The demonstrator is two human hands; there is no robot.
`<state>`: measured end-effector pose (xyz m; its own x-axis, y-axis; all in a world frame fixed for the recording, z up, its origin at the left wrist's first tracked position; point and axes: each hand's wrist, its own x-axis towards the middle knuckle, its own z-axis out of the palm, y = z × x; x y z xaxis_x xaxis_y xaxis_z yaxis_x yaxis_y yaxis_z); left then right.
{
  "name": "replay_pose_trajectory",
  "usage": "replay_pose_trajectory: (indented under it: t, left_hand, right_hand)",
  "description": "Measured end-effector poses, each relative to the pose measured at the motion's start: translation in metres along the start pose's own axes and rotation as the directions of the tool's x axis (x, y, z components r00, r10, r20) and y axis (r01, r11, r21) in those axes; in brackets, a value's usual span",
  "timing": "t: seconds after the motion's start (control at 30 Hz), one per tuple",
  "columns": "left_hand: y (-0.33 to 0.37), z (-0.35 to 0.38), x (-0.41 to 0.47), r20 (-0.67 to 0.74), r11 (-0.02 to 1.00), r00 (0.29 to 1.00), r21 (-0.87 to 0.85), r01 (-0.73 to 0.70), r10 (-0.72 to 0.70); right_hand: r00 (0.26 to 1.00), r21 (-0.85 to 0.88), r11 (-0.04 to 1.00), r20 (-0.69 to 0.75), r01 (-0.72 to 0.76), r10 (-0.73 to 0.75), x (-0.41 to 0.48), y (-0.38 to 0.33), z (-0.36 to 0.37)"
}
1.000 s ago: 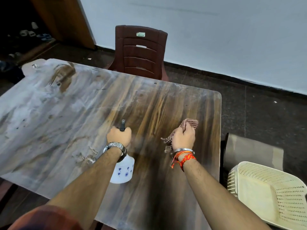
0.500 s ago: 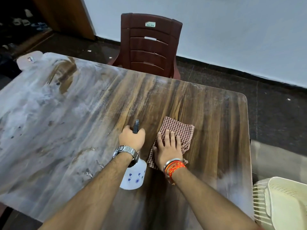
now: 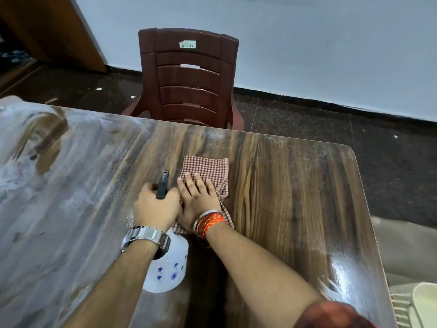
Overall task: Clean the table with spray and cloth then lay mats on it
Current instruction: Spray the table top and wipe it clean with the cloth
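My left hand [image 3: 156,208] grips the black head of a white spray bottle [image 3: 166,268] with small blue flowers, held just above the wooden table [image 3: 295,185]. My right hand [image 3: 198,197] lies flat, fingers spread, pressing a red-and-white checked cloth [image 3: 209,168] onto the tabletop right beside the bottle's nozzle. The two hands touch side by side. The table's left part is covered with whitish smeared film; the right part shows dark wood grain with a wet shine near the front right corner.
A dark red plastic chair [image 3: 189,76] stands at the table's far edge, a white wall behind it. A cream plastic chair [image 3: 416,304] and a beige rolled mat [image 3: 406,247] are on the dark floor at the right. A wooden door [image 3: 47,29] is far left.
My right hand went from holding the bunched cloth to pressing it flat, then slid it left and forward against my left hand. The view has shifted rightwards and closer.
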<state>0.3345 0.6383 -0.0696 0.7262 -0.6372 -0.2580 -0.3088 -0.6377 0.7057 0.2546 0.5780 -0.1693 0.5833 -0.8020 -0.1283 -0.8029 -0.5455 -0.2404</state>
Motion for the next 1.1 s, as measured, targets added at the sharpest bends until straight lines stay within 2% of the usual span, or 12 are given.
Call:
replay_pose_trajectory:
  t: [0.17,0.33,0.43,0.53,0.63,0.7,0.77,0.83,0.9,0.97,1.03,1.1]
  left_hand:
    - [0.003,0.003,0.019,-0.006,1.000,1.000,0.019,-0.017,0.017]
    - [0.007,0.016,0.023,0.013,1.000,1.000,0.010,-0.007,0.007]
    - [0.014,0.021,0.017,0.053,0.999,0.998,0.036,-0.026,0.024]
    - [0.017,0.026,0.015,0.067,1.000,0.998,0.018,-0.024,0.022]
    - [0.018,0.029,0.008,0.065,1.000,0.998,0.011,-0.021,0.020]
    - [0.019,0.028,0.000,0.060,1.000,0.998,0.009,-0.021,0.020]
    - [0.019,0.029,-0.009,0.066,0.999,0.997,0.019,-0.027,0.026]
    - [0.020,0.030,-0.018,0.063,0.999,0.998,0.027,-0.030,0.028]
    - [0.021,0.032,-0.030,0.071,0.998,0.997,0.050,-0.042,0.038]
    - [0.023,0.033,-0.042,0.080,0.997,0.996,0.062,-0.049,0.044]
    - [0.023,0.032,-0.056,0.104,0.997,0.993,0.041,-0.058,0.053]
    - [0.023,0.030,-0.071,0.147,0.996,0.986,0.020,-0.083,0.079]
  right_hand:
    - [0.998,-0.008,0.999,-0.047,-0.042,0.042,0.062,0.049,-0.019]
    - [0.950,-0.001,0.953,-0.080,-0.303,0.302,0.082,0.155,-0.050]
    - [0.846,0.048,0.852,-0.100,-0.522,0.524,0.044,0.227,-0.063]
    - [0.680,0.102,0.687,-0.093,-0.720,0.727,-0.009,0.279,-0.071]
    - [0.568,0.133,0.570,-0.056,-0.811,0.821,-0.042,0.289,-0.073]
    - [0.610,0.120,0.614,-0.072,-0.781,0.789,-0.049,0.272,-0.070]
    - [0.727,0.067,0.734,-0.103,-0.676,0.679,-0.057,0.235,-0.060]
    - [0.869,-0.003,0.874,-0.117,-0.485,0.481,-0.071,0.179,-0.041]
    - [0.978,-0.054,0.977,-0.064,-0.204,0.200,-0.098,0.119,-0.021]
    - [0.999,-0.083,0.996,0.002,0.043,-0.043,-0.132,0.080,-0.008]
    - [0.997,-0.078,0.995,-0.034,0.067,-0.070,-0.163,0.087,-0.005]
    - [0.984,-0.073,0.988,-0.118,-0.139,0.130,-0.191,0.122,-0.008]
